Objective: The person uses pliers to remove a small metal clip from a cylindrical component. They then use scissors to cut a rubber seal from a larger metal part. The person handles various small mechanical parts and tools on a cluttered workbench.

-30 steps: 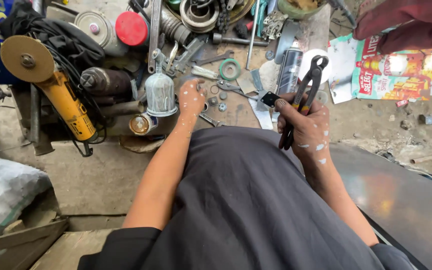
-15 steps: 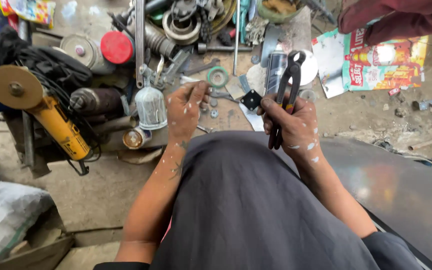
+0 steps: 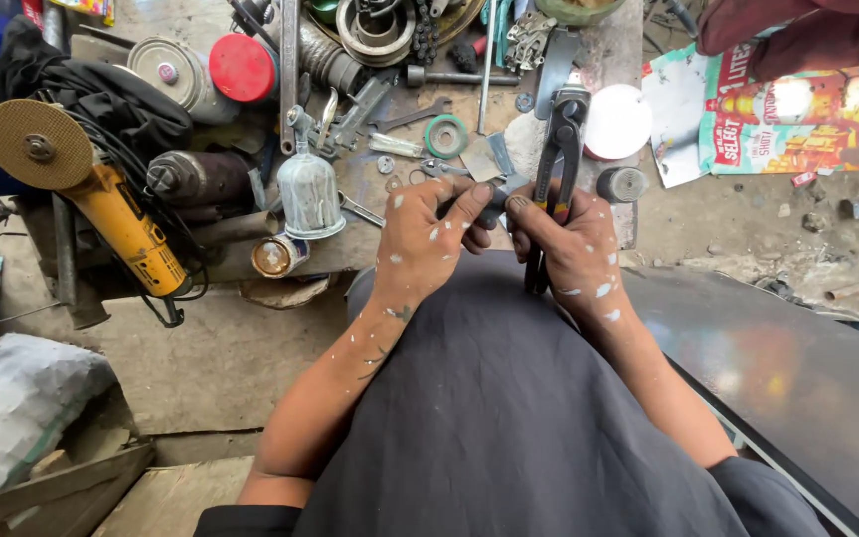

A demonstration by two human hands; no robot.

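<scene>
The right hand [image 3: 574, 239] closes its grip on black pliers [image 3: 557, 159], jaws pointing away. The left hand [image 3: 428, 234] pinches a small dark part [image 3: 494, 196] between both hands, above the cluttered desk [image 3: 390, 239].

Yellow angle grinder [image 3: 121, 224], red lid [image 3: 243, 68], seemingly white-speckled hands.

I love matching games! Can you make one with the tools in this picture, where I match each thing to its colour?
Things:
1. Grinder body
2. Round lid
3. Tape ring
4. Pliers in the right hand

Colours:
A. green
B. black
C. yellow
D. red

Pairs: 1-C, 2-D, 3-A, 4-B
</scene>
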